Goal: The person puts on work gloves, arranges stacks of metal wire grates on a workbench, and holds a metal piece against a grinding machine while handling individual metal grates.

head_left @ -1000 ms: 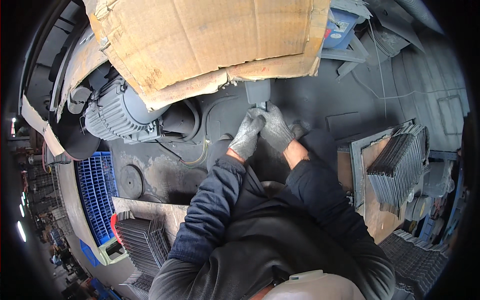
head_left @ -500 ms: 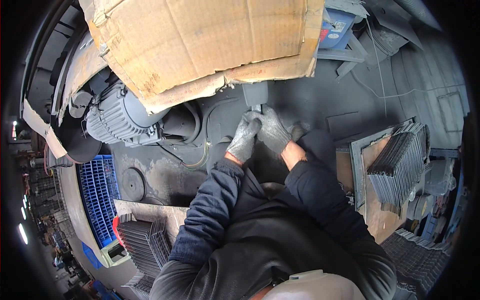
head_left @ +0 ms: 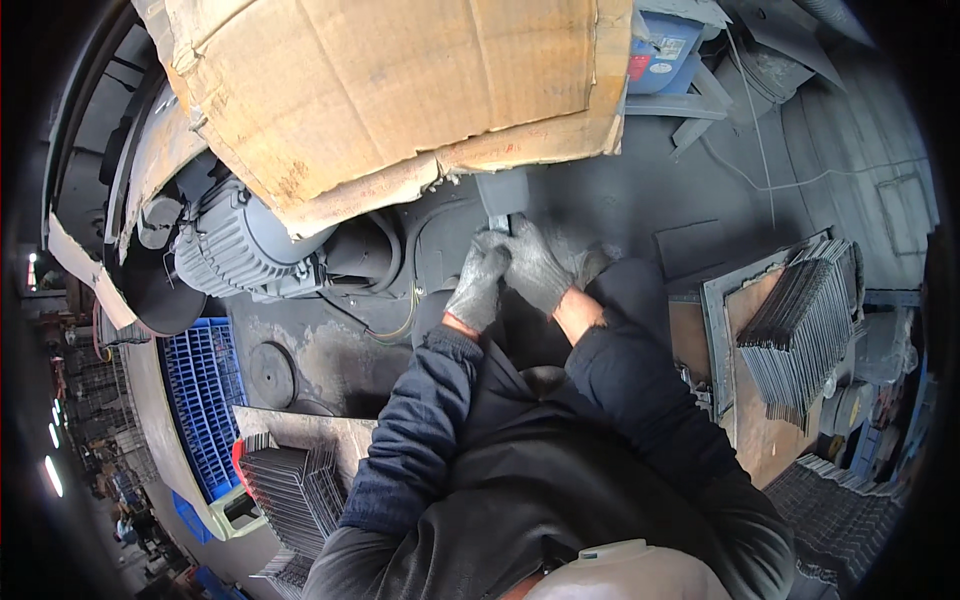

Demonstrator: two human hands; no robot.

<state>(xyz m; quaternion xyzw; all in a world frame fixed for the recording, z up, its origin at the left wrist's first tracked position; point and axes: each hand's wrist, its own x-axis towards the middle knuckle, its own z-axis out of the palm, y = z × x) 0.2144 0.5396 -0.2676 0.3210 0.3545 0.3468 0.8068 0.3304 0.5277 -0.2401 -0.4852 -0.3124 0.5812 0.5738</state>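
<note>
In grey knit gloves, my left hand (head_left: pixel 477 282) and my right hand (head_left: pixel 538 266) are close together in front of me, fingers closed. Both grip a small, flat, shiny metal piece (head_left: pixel 498 223), whose far end shows above the fingertips. That end meets or lies just under a grey block-shaped machine part (head_left: pixel 503 192), and I cannot tell whether they touch. Most of the piece is hidden by the gloves. A large, worn cardboard sheet (head_left: pixel 400 90) overhangs the grey part from the far side.
Left of my hands stands a grey finned electric motor (head_left: pixel 228 240). Stacks of thin bent metal parts lie on both sides, one at right (head_left: pixel 800 335) on a board and another at lower left (head_left: pixel 290 485). A blue plastic crate (head_left: pixel 203 390) is at left. Cables (head_left: pixel 400 325) run near the motor.
My hands have shifted slightly left, still closed together. A little more of the metal piece's end shows now. The cardboard appears slightly further left as the view moves.
</note>
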